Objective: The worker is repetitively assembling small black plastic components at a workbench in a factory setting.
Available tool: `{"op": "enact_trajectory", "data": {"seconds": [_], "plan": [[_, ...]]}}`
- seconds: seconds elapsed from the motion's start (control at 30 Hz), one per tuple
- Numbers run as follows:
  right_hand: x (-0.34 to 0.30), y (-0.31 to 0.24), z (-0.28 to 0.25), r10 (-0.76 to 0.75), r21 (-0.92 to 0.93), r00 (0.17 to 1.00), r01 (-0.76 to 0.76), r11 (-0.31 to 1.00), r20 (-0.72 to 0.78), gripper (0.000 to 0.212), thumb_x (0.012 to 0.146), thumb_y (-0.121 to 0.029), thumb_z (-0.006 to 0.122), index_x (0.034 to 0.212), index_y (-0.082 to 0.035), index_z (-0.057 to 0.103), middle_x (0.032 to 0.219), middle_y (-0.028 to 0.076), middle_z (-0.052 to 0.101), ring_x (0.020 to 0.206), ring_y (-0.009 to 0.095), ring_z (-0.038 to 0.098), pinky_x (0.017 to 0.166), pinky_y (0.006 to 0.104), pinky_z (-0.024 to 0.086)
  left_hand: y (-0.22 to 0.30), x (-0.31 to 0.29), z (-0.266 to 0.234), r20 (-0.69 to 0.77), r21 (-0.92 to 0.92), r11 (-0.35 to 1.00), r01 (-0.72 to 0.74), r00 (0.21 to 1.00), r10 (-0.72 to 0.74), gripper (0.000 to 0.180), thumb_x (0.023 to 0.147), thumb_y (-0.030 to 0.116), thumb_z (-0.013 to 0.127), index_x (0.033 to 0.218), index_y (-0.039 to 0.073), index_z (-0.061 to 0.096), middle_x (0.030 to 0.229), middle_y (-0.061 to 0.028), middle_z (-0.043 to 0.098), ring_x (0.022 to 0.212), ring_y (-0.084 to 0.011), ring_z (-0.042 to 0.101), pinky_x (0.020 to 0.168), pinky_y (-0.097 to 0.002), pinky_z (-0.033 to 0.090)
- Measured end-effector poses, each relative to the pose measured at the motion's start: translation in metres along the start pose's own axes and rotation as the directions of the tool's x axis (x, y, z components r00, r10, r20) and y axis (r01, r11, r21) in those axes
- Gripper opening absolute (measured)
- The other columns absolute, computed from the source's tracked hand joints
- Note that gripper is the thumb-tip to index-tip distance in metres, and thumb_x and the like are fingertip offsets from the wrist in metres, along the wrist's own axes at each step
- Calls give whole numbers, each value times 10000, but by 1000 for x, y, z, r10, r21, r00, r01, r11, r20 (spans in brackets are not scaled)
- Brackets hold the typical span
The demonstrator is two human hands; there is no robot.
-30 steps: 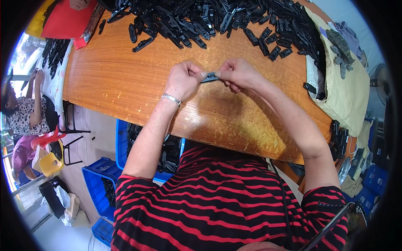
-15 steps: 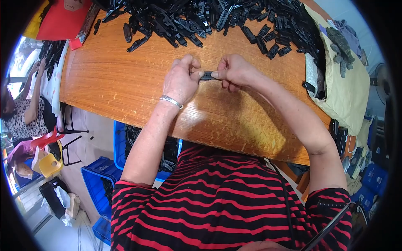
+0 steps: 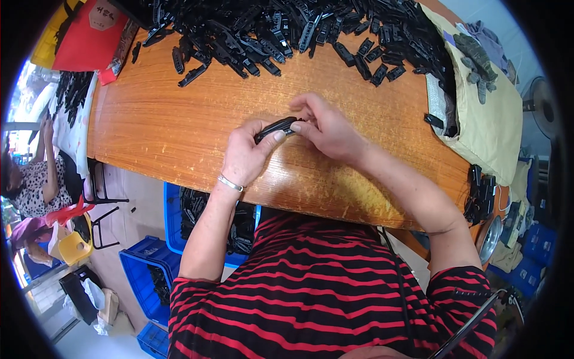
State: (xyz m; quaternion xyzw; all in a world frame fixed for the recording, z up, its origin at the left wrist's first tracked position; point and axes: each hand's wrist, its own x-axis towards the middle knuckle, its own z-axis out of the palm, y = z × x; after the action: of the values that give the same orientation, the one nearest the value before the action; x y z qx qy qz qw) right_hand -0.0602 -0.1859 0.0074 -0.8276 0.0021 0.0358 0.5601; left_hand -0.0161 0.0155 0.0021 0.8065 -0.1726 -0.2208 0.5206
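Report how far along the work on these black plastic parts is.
Done: cannot be counted; black parts fill the blue crate under the table, though whether they are finished is unclear. In hand: the left hand and right hand both grip one black plastic part above the wooden table. Left: a big pile of black parts covers the far edge.

black clip [image 3: 276, 126] tilted, left hand [image 3: 248, 152] lower, thumb on top

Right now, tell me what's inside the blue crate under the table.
The blue crate holds black parts, like the pile on the table. The table edge and left hand cover its far side.
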Motion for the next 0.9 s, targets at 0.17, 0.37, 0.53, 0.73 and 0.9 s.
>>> {"op": "enact_trajectory", "data": {"seconds": [0.17,0.37,0.53,0.73,0.9], "plan": [[-1,-1,-5,-171,-257,971,210,943,165,162,946,-125,582,1080,-38,603,833,25,633,695,119,606,641,272,498,6,-8,-3,0,-61,998,-3,1000,3,218,882,154,699,1016,-14,659,807,3,609,717,-66,523,645,-224,445],[7,-6,-18,-143,-59,931,172,983,334,210,934,-207,606,1056,-37,623,901,78,659,751,154,634,686,266,508,9,-51,-76,229,130,990,-44,973,13,281,792,169,759,1009,18,663,855,-61,638,778,-178,598,694,-298,478],[45,18,-86,-238,-751,935,-45,659,-264,271,882,-265,646,1028,-36,640,965,136,643,823,286,653,750,404,524,10,-74,-136,260,301,951,-74,966,-7,341,787,164,745,1083,24,650,980,-117,652,874,-243,628,792,-332,504],[75,40,-100,-171,-848,936,-188,495,-307,325,838,-213,693,1109,-60,596,1022,146,621,893,366,645,733,441,527,-35,39,-120,-342,583,809,-76,880,329,452,815,224,737,1212,53,605,1154,-153,623,1081,-334,561,952,-392,445],[80,33,-100,-168,-882,962,-119,456,-217,324,836,-165,676,1144,-97,603,998,144,621,874,367,640,736,433,531,-42,120,-93,-325,757,640,-127,777,539,554,824,338,711,1319,158,539,1308,-161,521,1212,-355,477,1003,-442,403]]}}
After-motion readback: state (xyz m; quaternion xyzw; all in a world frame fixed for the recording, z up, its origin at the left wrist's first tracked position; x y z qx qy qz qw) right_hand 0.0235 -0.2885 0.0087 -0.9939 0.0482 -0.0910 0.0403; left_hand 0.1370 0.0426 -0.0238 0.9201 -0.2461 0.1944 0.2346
